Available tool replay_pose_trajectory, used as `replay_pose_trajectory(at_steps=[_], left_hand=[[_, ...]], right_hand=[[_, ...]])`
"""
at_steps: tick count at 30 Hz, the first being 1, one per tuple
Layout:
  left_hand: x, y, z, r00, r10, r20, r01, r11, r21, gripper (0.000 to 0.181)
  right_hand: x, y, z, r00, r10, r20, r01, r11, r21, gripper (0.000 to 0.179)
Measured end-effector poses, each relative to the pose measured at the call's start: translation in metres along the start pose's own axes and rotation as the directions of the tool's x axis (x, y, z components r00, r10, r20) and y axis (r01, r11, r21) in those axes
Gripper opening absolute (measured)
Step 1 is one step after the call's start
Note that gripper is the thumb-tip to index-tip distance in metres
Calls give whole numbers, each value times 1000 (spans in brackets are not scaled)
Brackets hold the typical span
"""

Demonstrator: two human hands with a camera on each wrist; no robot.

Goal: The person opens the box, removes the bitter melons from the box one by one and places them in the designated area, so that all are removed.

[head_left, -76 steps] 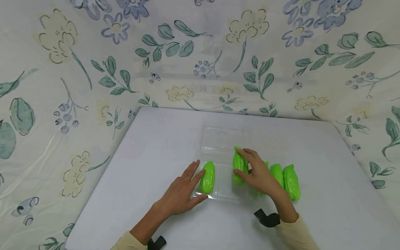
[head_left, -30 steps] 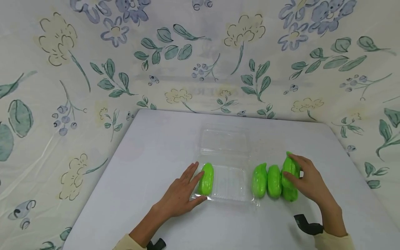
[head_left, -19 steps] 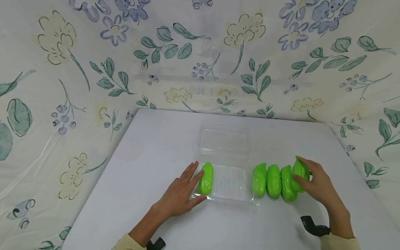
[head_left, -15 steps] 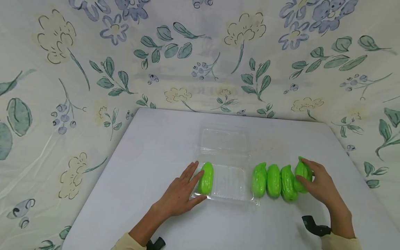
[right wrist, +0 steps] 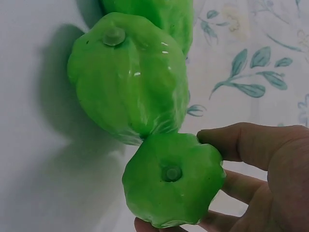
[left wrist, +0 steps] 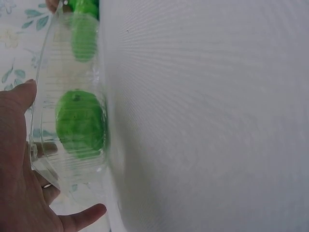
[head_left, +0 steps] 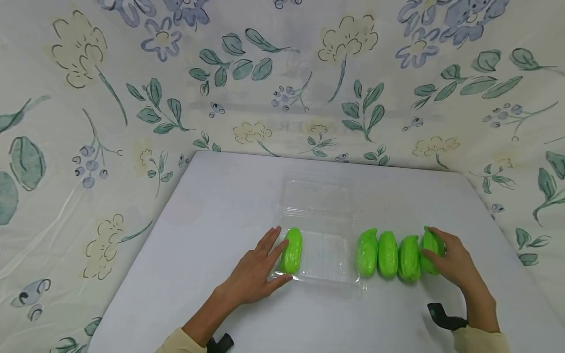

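My right hand (head_left: 454, 255) grips a bright green, ribbed toy bitter melon (head_left: 429, 247) at the right end of a row of similar ones. Seen from the right wrist, the thumb and fingers close around the held melon (right wrist: 169, 179), which sits right against its neighbour (right wrist: 130, 77). My left hand (head_left: 253, 272) rests at the left edge of a clear plastic clamshell box (head_left: 324, 255), with its fingers spread. One melon (head_left: 291, 251) lies in the left part of that box and shows through the wall in the left wrist view.
The box's lid (head_left: 318, 196) lies folded back on the white table (head_left: 220, 196). Three melons stand between box and right hand, the nearest (head_left: 367, 253) close by the box's right edge. Floral cloth (head_left: 282, 73) hangs behind the table.
My right hand has carried its melon from over the box's right side to the far end of the row and lowered it there. My left hand has stayed in place.
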State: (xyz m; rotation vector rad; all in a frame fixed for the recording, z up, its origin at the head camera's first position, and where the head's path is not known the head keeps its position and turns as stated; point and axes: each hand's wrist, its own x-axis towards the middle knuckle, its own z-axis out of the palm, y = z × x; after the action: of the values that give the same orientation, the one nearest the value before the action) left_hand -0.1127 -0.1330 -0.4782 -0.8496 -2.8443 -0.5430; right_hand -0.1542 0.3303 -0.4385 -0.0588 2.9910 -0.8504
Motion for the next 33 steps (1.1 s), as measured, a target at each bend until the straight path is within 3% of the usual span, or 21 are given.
replay_pose_trajectory(at_steps=[7,15,33], left_hand=[[0,0,-1,1000,1,1,-1,1000,-6,80],[0,0,-1,1000,-3,10,3,1000,0,80],[0,-1,1,1000,-4,-4,4,1000,-7,79]], right_hand=[[-1,8,1,998,63,27,-63,998,-1,61],[-2,13,7,984,125,130,-136,988,79,62],[-4,10,6,995,63,74,-64,998,16,57]])
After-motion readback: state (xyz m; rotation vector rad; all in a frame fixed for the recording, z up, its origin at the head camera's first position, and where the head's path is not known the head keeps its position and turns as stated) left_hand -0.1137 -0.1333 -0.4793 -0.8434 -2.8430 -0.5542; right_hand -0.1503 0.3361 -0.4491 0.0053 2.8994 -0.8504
